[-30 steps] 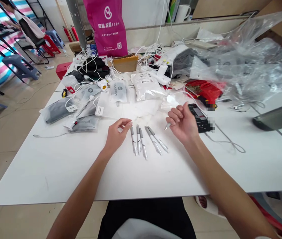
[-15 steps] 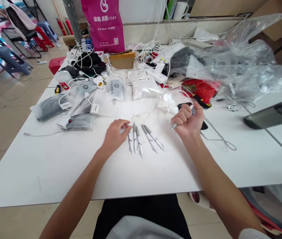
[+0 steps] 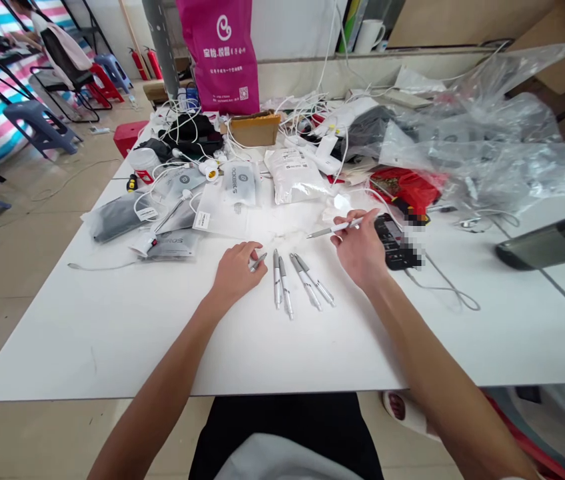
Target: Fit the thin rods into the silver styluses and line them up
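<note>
My left hand (image 3: pixel 238 272) is closed around a pen, whose grey end (image 3: pixel 258 261) shows past the fingertips; the rest of it is hidden by the hand. Over the table, my right hand (image 3: pixel 361 252) grips a white and grey pen (image 3: pixel 337 229) lying across its fingers, grey tip pointing left. Between the hands, several similar pens lie on the white table in two pairs, a left pair (image 3: pixel 277 283) and a right pair (image 3: pixel 306 281), grey ends away from me.
A phone (image 3: pixel 393 243) lies just right of my right hand. Behind are packed pouches (image 3: pixel 170 245), a white parcel (image 3: pixel 296 177), tangled cables (image 3: pixel 307 113) and clear plastic bags (image 3: pixel 467 153). A dark bottle (image 3: pixel 552 237) lies at the right. Another person (image 3: pixel 37 27) sits far left.
The leftmost pen has gone from the table into my left hand. My right hand has turned and loosened from a fist, swinging its pen nearly level. The whole view has shifted slightly.
</note>
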A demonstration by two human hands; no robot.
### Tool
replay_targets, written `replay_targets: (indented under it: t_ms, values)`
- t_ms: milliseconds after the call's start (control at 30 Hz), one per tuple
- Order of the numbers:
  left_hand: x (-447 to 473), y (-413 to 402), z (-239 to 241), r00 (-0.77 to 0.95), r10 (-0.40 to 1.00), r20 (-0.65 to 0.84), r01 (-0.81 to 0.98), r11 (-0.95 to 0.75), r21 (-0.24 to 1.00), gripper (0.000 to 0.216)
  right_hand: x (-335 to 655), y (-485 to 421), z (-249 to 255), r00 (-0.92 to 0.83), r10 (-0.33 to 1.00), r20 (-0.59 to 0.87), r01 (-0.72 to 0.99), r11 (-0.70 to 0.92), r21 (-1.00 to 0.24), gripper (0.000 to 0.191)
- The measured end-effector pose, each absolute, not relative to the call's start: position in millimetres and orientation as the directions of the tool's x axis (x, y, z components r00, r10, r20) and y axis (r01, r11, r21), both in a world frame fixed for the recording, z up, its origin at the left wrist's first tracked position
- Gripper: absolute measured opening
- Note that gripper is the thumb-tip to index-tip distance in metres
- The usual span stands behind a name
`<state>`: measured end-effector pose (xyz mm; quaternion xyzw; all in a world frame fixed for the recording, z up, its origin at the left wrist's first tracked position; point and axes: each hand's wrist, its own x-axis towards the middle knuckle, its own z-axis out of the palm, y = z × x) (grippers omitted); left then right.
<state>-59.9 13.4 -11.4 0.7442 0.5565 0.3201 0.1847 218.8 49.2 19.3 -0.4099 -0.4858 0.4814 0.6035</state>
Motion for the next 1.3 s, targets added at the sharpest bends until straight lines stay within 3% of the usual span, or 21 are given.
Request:
replay_targets:
  t_ms: [133, 267, 400, 500, 700, 967, 1033, 1133, 1200, 1300]
  values:
    - [-62.7, 13.7, -6.9, 0.094, 0.970, 0.222, 0.574, -0.235, 0.784, 0.022, 223.0, 26.8, 14.9, -0.014, 0.946, 0.324, 0.189, 0.321, -0.928, 0.039]
    - [-64.4, 16.8, 5.9, 0.012, 0.997, 0.075, 0.175, -0.076, 0.982, 0.025, 233.3, -13.7, 0.1, -0.197, 0.901, 0.386, 0.583, 0.424, -0.692, 0.031]
    - [-65.5, 17.8, 21.4, 0.083, 0.996, 0.029, -0.253, -0.007, 0.967, 0.029, 230.4, -50.3, -14.4, -0.318, 0.895, 0.314, 0.674, 0.446, -0.589, 0.037]
    - [-65.3, 14.9, 29.4, 0.124, 0.992, 0.035, -0.420, 0.021, 0.907, 0.033, 219.9, -67.4, -18.4, -0.348, 0.880, 0.323, 0.690, 0.474, -0.547, 0.042]
    - [-64.2, 10.4, 32.7, 0.141, 0.990, 0.030, -0.473, 0.041, 0.880, 0.033, 210.3, -77.5, -22.4, -0.341, 0.862, 0.375, 0.706, 0.498, -0.504, 0.046]
    - [-61.3, 11.0, 25.2, 0.176, 0.983, 0.045, -0.466, 0.043, 0.884, 0.033, 196.3, -49.9, 5.6, -0.163, 0.912, 0.377, 0.600, 0.395, -0.696, 0.053]
    - [-58.8, 11.1, 21.8, 0.179, 0.983, 0.051, -0.454, 0.037, 0.890, 0.032, 186.6, -29.0, 15.8, -0.218, 0.904, 0.368, 0.544, 0.426, -0.723, 0.055]
    - [-55.9, 11.4, 17.4, 0.145, 0.988, 0.047, -0.421, 0.019, 0.907, 0.034, 172.3, 3.9, 23.9, -0.389, 0.875, 0.290, 0.533, 0.470, -0.703, 0.037]
    - [-55.5, 11.7, 16.3, 0.114, 0.992, 0.055, -0.410, -0.004, 0.912, 0.036, 165.8, 20.0, 22.1, -0.480, 0.823, 0.305, 0.523, 0.547, -0.654, 0.035]
    - [-56.0, 12.0, 15.9, 0.137, 0.987, 0.084, -0.387, -0.025, 0.922, 0.037, 163.0, 29.7, 9.6, -0.480, 0.806, 0.347, 0.544, 0.583, -0.603, 0.036]
